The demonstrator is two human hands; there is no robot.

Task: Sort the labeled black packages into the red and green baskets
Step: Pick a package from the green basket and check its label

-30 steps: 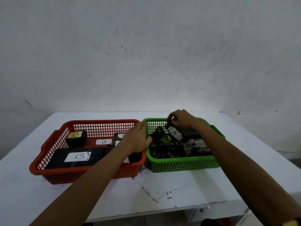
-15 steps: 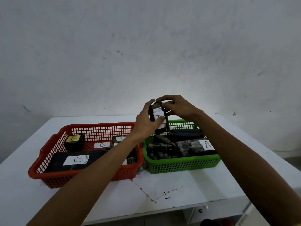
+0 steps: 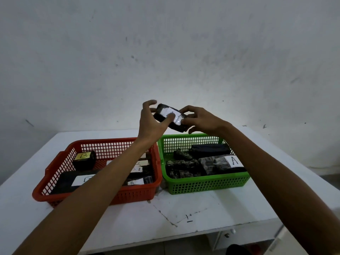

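Both hands, the left hand (image 3: 152, 124) and the right hand (image 3: 200, 119), are clamping one black package (image 3: 170, 117) in the air above the green basket (image 3: 206, 183), probably for reading its white label before choosing this one or the red basket (image 3: 55, 164) on the counter (image 3: 184, 214).

Two baskets sit side by side on the table (image 3: 184, 218) at frame centre: one basket (image 3: 55, 184) left, the other basket (image 3: 207, 184) right, packages (image 3: 211, 162) inside both.
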